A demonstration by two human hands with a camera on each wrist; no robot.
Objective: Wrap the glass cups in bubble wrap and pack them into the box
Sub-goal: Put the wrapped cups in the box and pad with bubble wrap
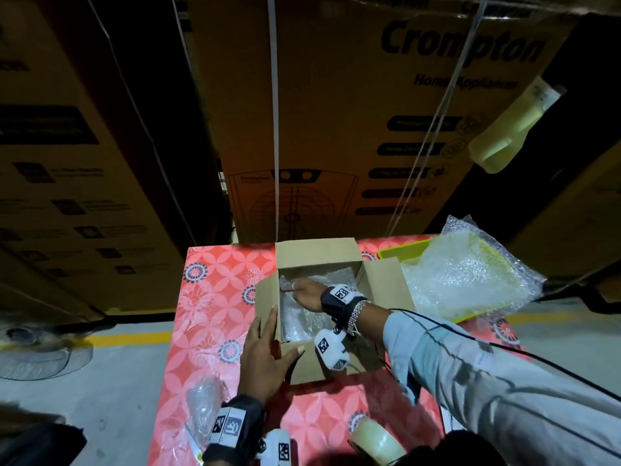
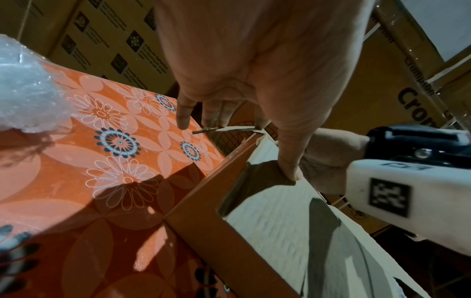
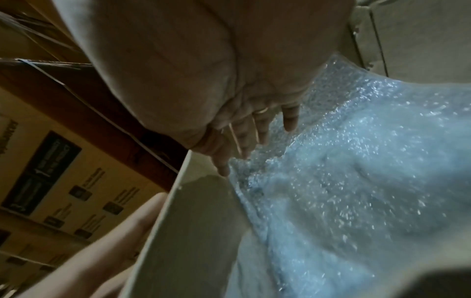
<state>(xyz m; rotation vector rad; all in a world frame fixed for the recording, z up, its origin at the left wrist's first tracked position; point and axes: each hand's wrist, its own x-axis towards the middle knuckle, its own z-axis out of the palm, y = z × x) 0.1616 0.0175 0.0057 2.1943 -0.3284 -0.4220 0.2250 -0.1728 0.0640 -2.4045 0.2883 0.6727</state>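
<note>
Tape roll (image 1: 378, 438) at near table edge, beside wrapped bundle (image 1: 201, 406) lying by left wrist. Left hand (image 1: 265, 358) flat against box (image 1: 386, 280) left flap, fingers straight, thumb over near rim. Right hand (image 1: 304, 290) reaches inside box, fingers extended, pressing on bubble wrap (image 3: 356, 181) over contents; cups themselves not discernible. Loose bubble wrap sheets (image 1: 463, 274) lie on yellow tray (image 1: 398, 252), right of box. Floral red tablecloth (image 1: 215, 297) beneath; large printed cartons (image 1: 336, 112) behind.
</note>
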